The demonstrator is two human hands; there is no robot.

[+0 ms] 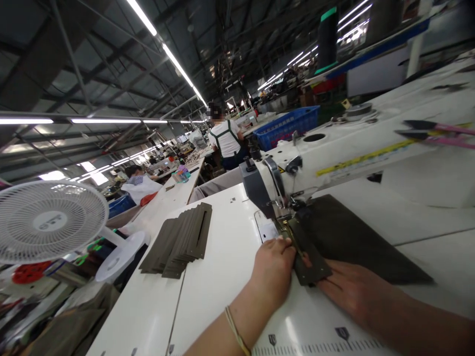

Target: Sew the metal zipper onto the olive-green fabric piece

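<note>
A sewing machine head (270,185) stands over a small dark olive panel (309,272) whose far end lies under the presser foot. A gold-coloured zipper (293,237) with a brownish end runs along this panel. My left hand (272,269), fingers bent and together, pinches the panel's left edge close to the foot. At the near right corner my right hand (352,287) grips the panel, its fingertips partly hidden by it. A larger dark olive sheet (356,237) lies flat beyond my right hand, partly beneath the machine arm.
Left on the white table (211,296) is a fanned stack of olive panels (181,237). A white fan (52,222) stands at far left. Snips (434,133) and a yellow tape measure (371,155) lie on the machine arm. Behind are a blue crate (289,126) and a co-worker (226,138).
</note>
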